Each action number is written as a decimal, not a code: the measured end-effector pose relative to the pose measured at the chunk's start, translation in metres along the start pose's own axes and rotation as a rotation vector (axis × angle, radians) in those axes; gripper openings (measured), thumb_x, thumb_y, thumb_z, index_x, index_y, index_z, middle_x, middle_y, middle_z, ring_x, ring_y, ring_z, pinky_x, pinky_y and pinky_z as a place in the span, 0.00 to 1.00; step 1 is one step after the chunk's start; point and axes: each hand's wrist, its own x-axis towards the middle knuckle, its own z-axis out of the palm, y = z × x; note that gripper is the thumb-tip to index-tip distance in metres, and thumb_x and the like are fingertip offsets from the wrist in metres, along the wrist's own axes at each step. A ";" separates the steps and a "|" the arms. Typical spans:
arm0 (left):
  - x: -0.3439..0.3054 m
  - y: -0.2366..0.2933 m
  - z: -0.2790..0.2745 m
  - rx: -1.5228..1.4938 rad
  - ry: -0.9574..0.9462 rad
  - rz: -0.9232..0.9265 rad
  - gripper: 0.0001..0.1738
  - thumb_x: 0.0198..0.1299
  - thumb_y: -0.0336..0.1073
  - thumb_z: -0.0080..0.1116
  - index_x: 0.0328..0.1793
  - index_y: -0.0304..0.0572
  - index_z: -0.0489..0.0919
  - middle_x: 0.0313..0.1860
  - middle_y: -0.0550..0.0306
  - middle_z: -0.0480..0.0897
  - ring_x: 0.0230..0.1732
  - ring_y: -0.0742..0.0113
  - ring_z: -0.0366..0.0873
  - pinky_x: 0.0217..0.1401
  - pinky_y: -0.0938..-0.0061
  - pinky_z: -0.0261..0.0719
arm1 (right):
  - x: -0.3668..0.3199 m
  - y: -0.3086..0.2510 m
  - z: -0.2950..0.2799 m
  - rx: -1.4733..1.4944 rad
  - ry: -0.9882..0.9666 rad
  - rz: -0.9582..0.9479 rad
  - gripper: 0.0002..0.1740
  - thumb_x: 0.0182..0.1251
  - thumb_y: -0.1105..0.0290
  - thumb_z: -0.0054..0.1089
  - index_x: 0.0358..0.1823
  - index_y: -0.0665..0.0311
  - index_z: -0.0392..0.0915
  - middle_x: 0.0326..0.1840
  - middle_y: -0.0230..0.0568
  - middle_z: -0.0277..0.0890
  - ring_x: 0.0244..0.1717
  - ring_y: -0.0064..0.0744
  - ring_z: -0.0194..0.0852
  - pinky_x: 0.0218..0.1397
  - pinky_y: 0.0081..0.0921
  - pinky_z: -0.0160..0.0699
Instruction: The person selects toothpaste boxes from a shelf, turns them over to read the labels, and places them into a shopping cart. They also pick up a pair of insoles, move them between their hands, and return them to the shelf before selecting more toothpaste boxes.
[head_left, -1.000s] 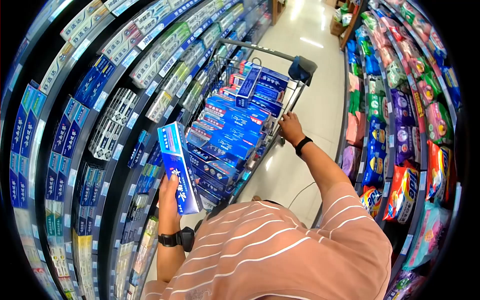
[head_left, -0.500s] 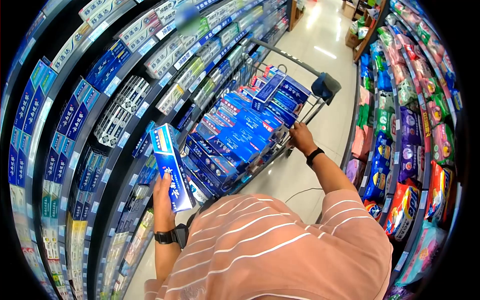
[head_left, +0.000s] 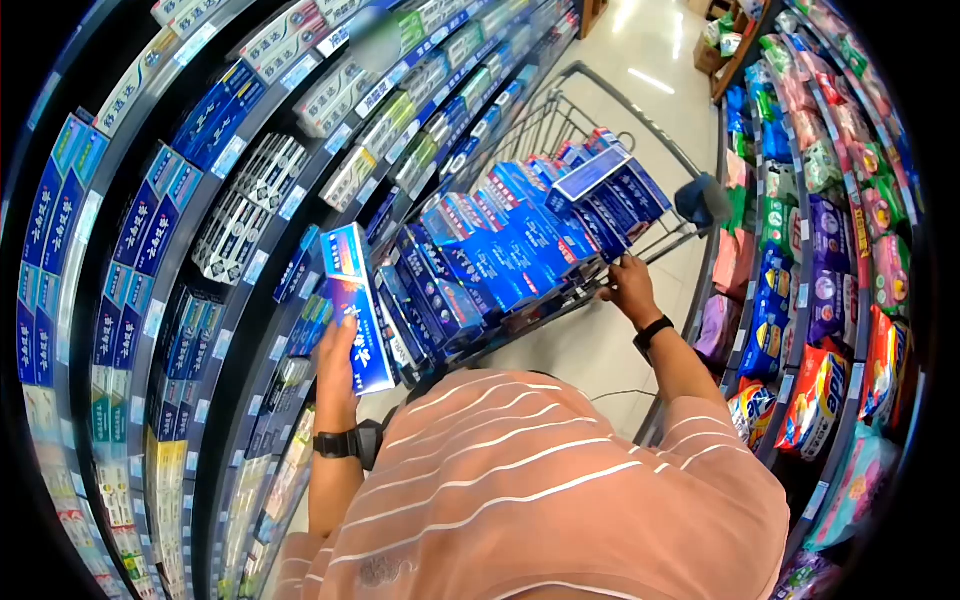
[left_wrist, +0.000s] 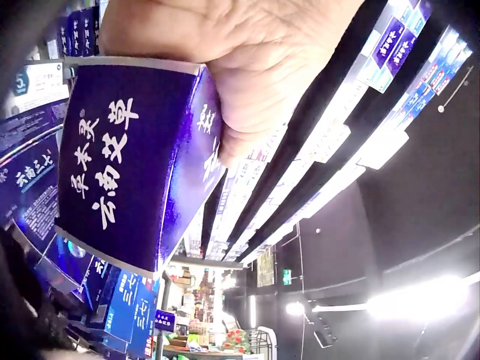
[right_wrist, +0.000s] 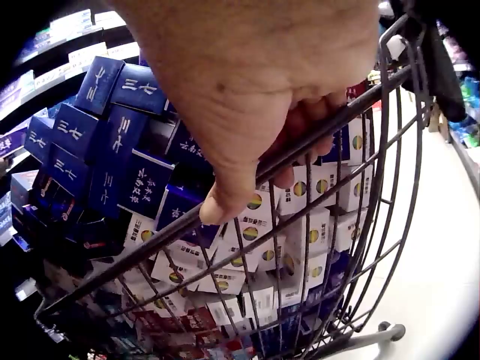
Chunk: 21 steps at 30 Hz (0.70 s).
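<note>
My left hand [head_left: 338,372] holds a long blue toothpaste box [head_left: 358,312] upright, between the shelf and the cart. In the left wrist view, the box's dark blue end with white lettering [left_wrist: 112,150] points toward the camera, under my palm [left_wrist: 259,75]. My right hand [head_left: 632,292] grips the top side rail of a wire shopping cart [right_wrist: 360,105], thumb on the near side and fingers curled over the bar. Stacked blue toothpaste boxes [head_left: 510,255] fill much of the cart. White boxes with round coloured marks [right_wrist: 300,232] show through its wires.
Shelves of toothpaste boxes [head_left: 140,235] curve along the left, close to my left hand. Bagged goods, among them an orange Tide bag [head_left: 812,400], line the right shelf. A dark blue item [head_left: 703,202] hangs at the cart's far corner. Pale floor [head_left: 650,50] runs down the aisle.
The cart has shifted and turned to the right in the head view, its far end nearer the right shelf. My right hand moved along with it; the left keeps holding the box.
</note>
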 end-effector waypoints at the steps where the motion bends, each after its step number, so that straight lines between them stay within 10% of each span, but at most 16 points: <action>1: 0.006 -0.003 -0.005 0.026 0.003 -0.003 0.23 0.74 0.46 0.55 0.63 0.34 0.75 0.46 0.55 0.85 0.41 0.69 0.86 0.46 0.76 0.83 | -0.004 -0.008 -0.003 -0.020 0.012 0.011 0.22 0.30 0.62 0.85 0.23 0.61 0.79 0.33 0.43 0.73 0.40 0.50 0.72 0.44 0.43 0.72; 21: -0.038 -0.050 -0.049 -0.133 0.105 -0.142 0.25 0.74 0.48 0.54 0.65 0.35 0.72 0.43 0.53 0.83 0.41 0.68 0.87 0.42 0.77 0.85 | -0.094 -0.061 0.023 -0.339 -0.247 0.051 0.26 0.57 0.40 0.68 0.25 0.58 0.81 0.27 0.41 0.79 0.32 0.48 0.79 0.37 0.48 0.68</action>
